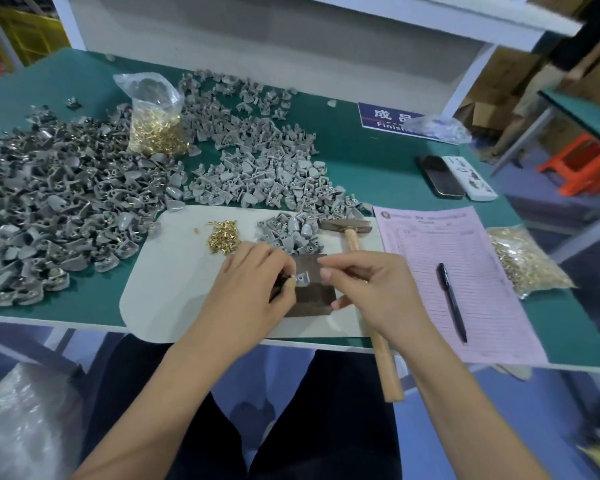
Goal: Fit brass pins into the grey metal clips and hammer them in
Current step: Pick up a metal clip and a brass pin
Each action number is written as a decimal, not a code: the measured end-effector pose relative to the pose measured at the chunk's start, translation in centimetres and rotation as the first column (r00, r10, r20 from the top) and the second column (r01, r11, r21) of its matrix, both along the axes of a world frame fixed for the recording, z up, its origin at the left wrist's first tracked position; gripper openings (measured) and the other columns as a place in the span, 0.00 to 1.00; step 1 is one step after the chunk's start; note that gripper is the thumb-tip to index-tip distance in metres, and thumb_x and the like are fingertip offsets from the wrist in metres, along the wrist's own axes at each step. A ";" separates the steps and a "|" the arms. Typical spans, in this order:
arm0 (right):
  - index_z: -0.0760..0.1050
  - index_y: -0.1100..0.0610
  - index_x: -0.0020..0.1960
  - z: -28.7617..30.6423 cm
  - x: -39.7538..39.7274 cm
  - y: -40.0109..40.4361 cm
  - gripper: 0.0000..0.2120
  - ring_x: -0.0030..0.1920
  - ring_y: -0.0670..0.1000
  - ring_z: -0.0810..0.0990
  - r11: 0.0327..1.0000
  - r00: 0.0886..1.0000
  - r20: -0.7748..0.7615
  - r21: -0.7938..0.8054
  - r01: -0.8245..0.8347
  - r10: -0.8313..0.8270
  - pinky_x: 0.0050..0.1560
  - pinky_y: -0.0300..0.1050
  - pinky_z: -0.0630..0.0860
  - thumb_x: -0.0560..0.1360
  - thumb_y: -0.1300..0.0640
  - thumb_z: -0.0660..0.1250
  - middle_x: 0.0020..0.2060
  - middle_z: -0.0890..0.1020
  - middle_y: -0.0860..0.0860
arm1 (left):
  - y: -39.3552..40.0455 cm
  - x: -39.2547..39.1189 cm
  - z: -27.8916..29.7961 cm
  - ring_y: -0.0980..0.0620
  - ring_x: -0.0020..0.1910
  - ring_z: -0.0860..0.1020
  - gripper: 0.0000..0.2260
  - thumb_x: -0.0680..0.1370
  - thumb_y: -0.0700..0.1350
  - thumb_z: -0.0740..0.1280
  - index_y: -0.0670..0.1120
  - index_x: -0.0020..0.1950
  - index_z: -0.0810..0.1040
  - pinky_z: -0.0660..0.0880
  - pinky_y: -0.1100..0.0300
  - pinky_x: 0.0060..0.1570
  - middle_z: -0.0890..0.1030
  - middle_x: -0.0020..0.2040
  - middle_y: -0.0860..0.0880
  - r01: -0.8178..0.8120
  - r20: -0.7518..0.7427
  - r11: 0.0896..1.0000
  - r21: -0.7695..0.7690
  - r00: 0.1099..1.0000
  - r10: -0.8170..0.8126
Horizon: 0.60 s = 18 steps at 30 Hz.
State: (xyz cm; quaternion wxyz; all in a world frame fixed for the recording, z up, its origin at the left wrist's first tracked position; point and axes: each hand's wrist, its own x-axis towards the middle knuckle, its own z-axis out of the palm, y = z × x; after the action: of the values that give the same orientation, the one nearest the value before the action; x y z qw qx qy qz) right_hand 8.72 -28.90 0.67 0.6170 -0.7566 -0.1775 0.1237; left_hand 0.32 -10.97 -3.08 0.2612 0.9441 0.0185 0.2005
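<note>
My left hand (253, 282) pinches a small grey metal clip (302, 278) over a dark metal block (310, 294) on a white mat (174, 289). My right hand (368, 289) hovers just right of the clip, thumb and forefinger pinched together; whether a pin sits between them is too small to tell. Loose brass pins (223, 234) lie on the mat behind my left hand. A hammer (347, 226) with a wooden handle lies behind my right hand, its handle running under my wrist past the table edge.
Big heaps of grey clips (66, 202) cover the left and middle of the green table (378, 157). A bag of brass pins (156, 129) stands at the back, another bag (523, 261) at the right. A pink form (447, 271) with a pen (452, 299), and two phones (458, 176), lie to the right.
</note>
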 end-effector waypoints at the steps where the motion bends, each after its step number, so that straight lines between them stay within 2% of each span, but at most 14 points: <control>1: 0.87 0.59 0.50 -0.1 -0.1 0.2 0.08 0.36 0.49 0.84 1.000 1.000 0.009 -0.019 0.004 -0.004 0.29 0.43 0.81 0.75 0.69 0.73 0.38 0.87 0.54 | 0.0 0.0 -0.1 0.51 0.52 0.68 0.03 0.76 0.48 0.66 0.53 0.49 0.73 0.70 0.51 0.54 0.71 0.47 0.58 -0.009 0.004 1.000 -0.005 1.000 0.009; 4: 0.85 0.54 0.50 -0.4 -0.4 0.6 0.08 0.32 0.47 0.84 0.996 0.997 0.075 -0.086 -0.015 0.021 0.27 0.37 0.76 0.77 0.66 0.73 0.39 0.87 0.49 | -0.4 0.1 -0.6 0.53 0.52 0.69 0.03 0.75 0.49 0.67 0.55 0.47 0.76 0.70 0.53 0.55 0.72 0.47 0.60 -0.038 0.051 0.993 -0.113 0.998 0.044; 7: 0.85 0.52 0.47 -0.4 -0.8 1.5 0.08 0.37 0.42 0.83 0.990 0.978 0.190 -0.124 -0.066 0.089 0.39 0.33 0.77 0.75 0.65 0.74 0.40 0.86 0.44 | -0.9 0.2 -0.9 0.51 0.51 0.72 0.04 0.72 0.51 0.68 0.54 0.44 0.80 0.69 0.53 0.54 0.74 0.46 0.59 -0.069 0.123 0.971 -0.231 0.987 0.099; 9: 0.86 0.53 0.46 -0.7 -0.9 2.1 0.07 0.42 0.43 0.82 0.984 0.950 0.291 -0.168 -0.064 0.111 0.46 0.32 0.75 0.74 0.65 0.75 0.40 0.85 0.43 | -0.9 0.5 -1.3 0.51 0.50 0.73 0.06 0.72 0.52 0.69 0.53 0.45 0.81 0.69 0.54 0.54 0.75 0.46 0.59 -0.080 0.138 0.965 -0.250 0.983 0.117; 18: 0.84 0.50 0.47 -2.3 -0.4 1.7 0.05 0.45 0.45 0.82 0.990 0.925 0.373 -0.135 -0.028 0.077 0.47 0.32 0.74 0.74 0.59 0.74 0.40 0.84 0.41 | -0.6 0.5 -2.1 0.55 0.52 0.73 0.06 0.73 0.53 0.69 0.54 0.47 0.83 0.66 0.65 0.55 0.75 0.47 0.62 -0.074 0.185 0.967 -0.242 0.975 0.122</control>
State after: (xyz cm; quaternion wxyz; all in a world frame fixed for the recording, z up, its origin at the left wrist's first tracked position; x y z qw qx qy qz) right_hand 8.34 -27.23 -1.68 0.5184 -0.7990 -0.3047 0.0034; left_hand 0.82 -11.56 -5.22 0.3608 0.8798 0.0627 0.3029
